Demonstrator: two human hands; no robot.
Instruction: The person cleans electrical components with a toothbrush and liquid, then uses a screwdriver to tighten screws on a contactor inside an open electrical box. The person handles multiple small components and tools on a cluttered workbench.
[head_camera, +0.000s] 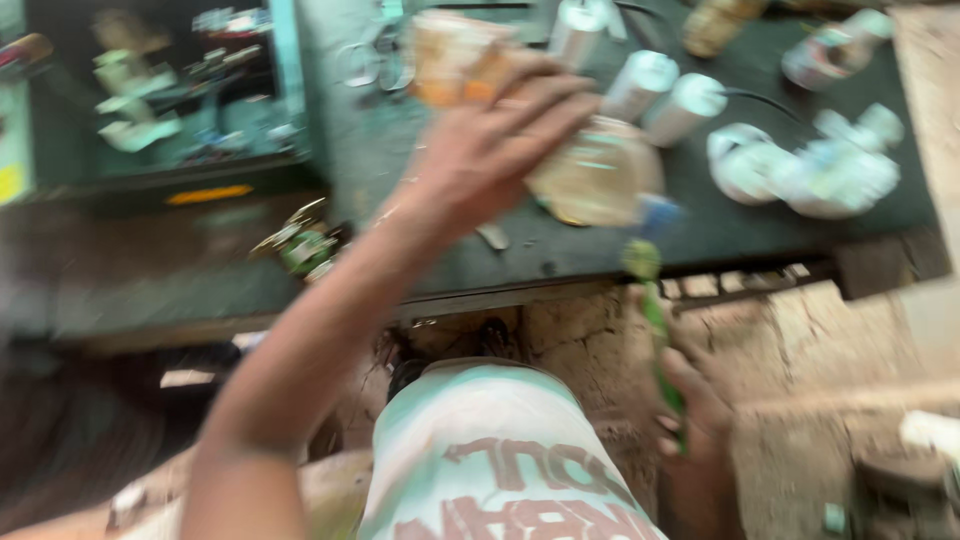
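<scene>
In the blurred head view, the left hand spreads open-fingered over a round tan coil-like part on the dark bench at one o'clock, probably stiff and weighty, best gripped by its rim, while the right hand at five o'clock clasps a green-handled screwdriver.

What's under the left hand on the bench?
A round tan object lies under the left hand, on the dark bench. The fingers cover its left part; blur hides what it is.

a dark green workbench fills the top — below it, rough brown dirt floor in warm, blurred daylight.
</scene>
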